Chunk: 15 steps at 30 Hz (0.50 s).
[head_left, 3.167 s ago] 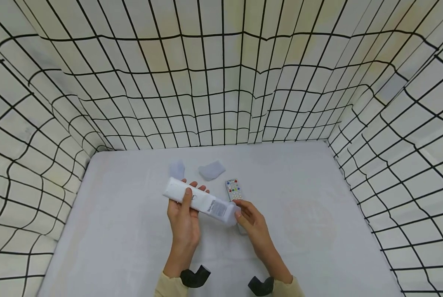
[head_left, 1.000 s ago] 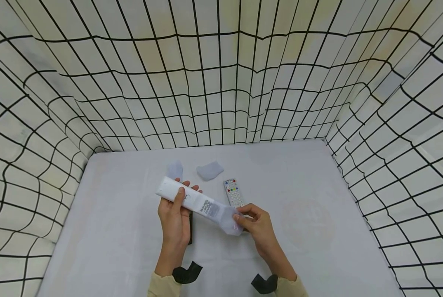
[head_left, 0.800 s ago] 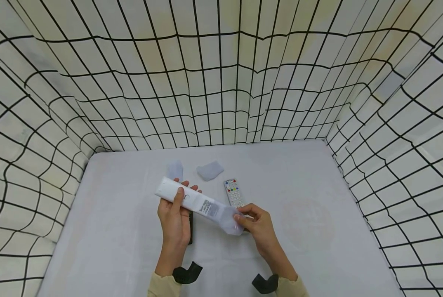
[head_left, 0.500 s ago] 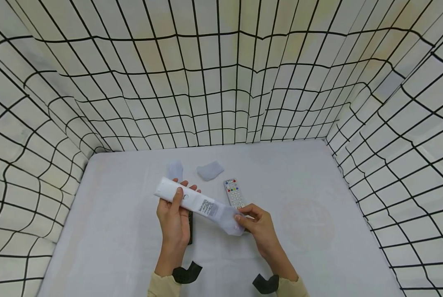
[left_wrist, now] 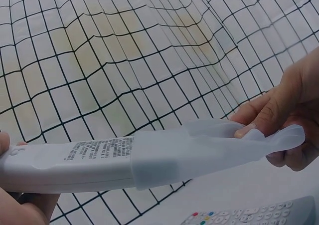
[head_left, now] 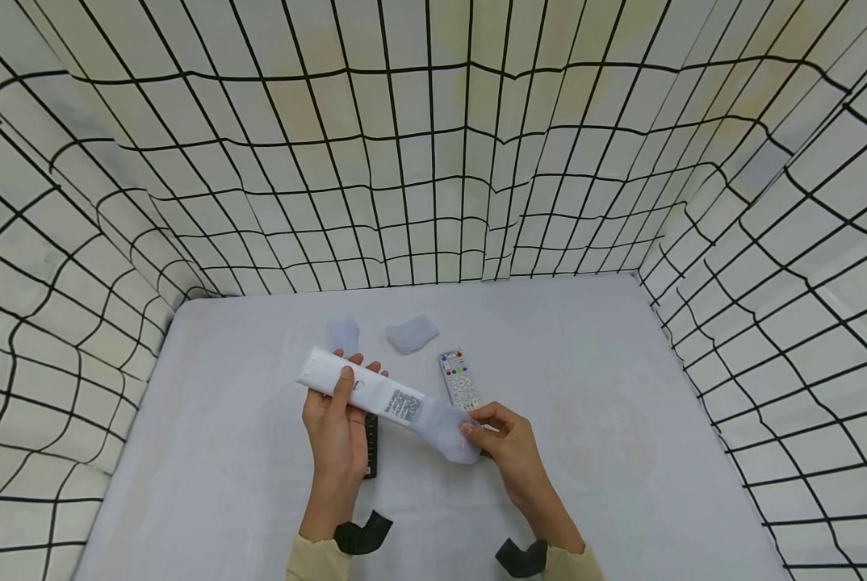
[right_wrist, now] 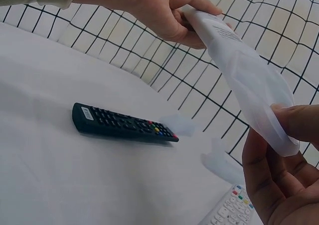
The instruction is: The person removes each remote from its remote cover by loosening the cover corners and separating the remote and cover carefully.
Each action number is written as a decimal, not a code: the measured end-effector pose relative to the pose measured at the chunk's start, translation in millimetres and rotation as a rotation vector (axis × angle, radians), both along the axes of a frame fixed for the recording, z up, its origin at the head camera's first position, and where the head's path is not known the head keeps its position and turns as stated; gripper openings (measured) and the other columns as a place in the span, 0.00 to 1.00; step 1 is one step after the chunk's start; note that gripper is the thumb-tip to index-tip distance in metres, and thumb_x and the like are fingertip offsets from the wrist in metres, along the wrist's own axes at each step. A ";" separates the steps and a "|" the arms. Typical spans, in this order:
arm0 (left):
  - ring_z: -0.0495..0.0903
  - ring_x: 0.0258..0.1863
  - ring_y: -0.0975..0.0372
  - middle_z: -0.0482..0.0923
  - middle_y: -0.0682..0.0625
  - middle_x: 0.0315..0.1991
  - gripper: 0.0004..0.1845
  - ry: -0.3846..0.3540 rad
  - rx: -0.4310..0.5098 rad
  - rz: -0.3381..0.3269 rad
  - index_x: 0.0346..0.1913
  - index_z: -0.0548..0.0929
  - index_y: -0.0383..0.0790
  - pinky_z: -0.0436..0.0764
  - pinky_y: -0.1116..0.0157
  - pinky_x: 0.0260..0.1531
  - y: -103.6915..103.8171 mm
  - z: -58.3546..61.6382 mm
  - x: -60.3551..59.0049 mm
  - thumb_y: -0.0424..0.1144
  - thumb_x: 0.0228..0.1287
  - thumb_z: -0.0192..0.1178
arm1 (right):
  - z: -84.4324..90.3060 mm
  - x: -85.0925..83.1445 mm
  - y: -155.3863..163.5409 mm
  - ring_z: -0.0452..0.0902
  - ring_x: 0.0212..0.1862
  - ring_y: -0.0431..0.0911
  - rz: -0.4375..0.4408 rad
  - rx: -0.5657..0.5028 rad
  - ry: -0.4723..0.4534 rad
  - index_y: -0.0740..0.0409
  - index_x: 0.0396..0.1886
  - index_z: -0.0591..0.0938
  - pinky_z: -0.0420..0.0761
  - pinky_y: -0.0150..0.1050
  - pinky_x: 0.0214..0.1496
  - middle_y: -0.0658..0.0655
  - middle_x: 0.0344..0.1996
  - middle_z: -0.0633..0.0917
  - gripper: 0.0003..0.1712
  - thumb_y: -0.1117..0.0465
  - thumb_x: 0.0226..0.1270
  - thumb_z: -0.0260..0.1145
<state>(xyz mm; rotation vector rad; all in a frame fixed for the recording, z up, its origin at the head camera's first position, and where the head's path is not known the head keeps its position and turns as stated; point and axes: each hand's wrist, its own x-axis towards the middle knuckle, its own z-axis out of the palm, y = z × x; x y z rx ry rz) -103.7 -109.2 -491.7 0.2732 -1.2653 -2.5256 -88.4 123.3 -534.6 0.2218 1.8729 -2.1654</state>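
A white remote control (head_left: 364, 389), its printed back facing up, is tilted above the table. My left hand (head_left: 337, 436) grips its far-left end, thumb across the top. Over its right end sits a translucent plastic sleeve (head_left: 441, 428), its loose end hanging past the remote. Between thumb and fingers my right hand (head_left: 504, 448) pinches that loose end. In the left wrist view the sleeve (left_wrist: 164, 157) stops just beside the printed label. A black remote (right_wrist: 124, 122) lies on the table below, partly hidden by my left hand in the head view.
A white remote with coloured buttons (head_left: 457, 378) lies on the white table (head_left: 586, 347) behind my right hand. Two translucent sleeves, one on the left (head_left: 344, 332) and one on the right (head_left: 412, 333), lie farther back. Grid-patterned curtains (head_left: 404, 161) surround the table.
The sleeve has slid rightward along the held remote, baring its printed label. My left hand has moved left with the remote, and more of the black remote shows.
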 end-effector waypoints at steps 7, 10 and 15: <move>0.88 0.53 0.56 0.75 0.42 0.59 0.26 -0.020 0.005 0.007 0.74 0.63 0.34 0.84 0.55 0.60 -0.1 -0.3 0.3 0.38 0.81 0.55 | -4.3 1.9 1.2 0.84 0.45 0.47 -0.001 -0.023 -0.003 0.72 0.48 0.82 0.86 0.41 0.45 0.56 0.48 0.87 0.17 0.68 0.62 0.76; 0.88 0.53 0.56 0.75 0.43 0.59 0.27 -0.030 0.005 0.009 0.75 0.62 0.34 0.84 0.56 0.60 0.9 -0.5 1.0 0.39 0.81 0.55 | -6.5 2.5 2.1 0.84 0.45 0.46 -0.001 -0.031 -0.002 0.71 0.47 0.83 0.86 0.40 0.44 0.55 0.48 0.87 0.17 0.68 0.62 0.76; 0.88 0.54 0.55 0.75 0.43 0.59 0.28 -0.039 -0.005 -0.007 0.75 0.62 0.34 0.82 0.53 0.62 3.1 -2.0 1.8 0.40 0.81 0.56 | -9.2 3.8 5.3 0.84 0.43 0.45 0.021 -0.027 -0.014 0.66 0.47 0.83 0.86 0.39 0.44 0.54 0.46 0.88 0.15 0.66 0.62 0.77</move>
